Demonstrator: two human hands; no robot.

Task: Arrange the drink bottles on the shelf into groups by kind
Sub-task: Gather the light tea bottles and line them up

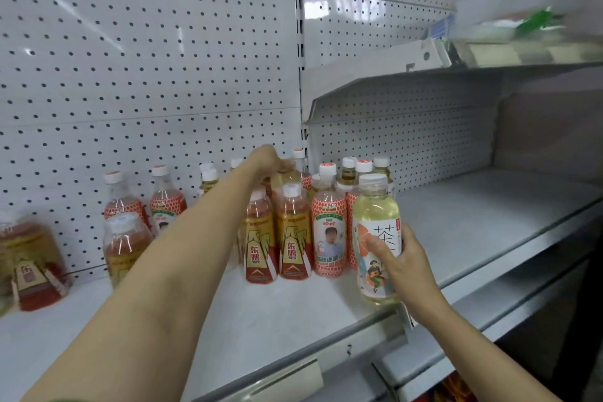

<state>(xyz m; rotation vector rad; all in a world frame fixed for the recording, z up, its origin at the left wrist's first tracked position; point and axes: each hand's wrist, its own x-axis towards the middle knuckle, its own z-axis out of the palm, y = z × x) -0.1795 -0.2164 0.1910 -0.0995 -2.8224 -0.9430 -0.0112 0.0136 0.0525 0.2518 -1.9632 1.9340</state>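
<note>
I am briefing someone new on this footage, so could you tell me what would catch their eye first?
Most striking is the pale yellow tea bottle held in the right hand at the shelf's front edge. Just left of it stand two red-and-gold bottles at the front of a mixed cluster, into which the left hand reaches toward the back.

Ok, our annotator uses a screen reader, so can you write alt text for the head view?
A person's right hand holds a pale yellow tea bottle at the front edge of a white shelf, while the left hand reaches to the back of a cluster of mixed drink bottles. More red-labelled bottles stand further left.
</note>
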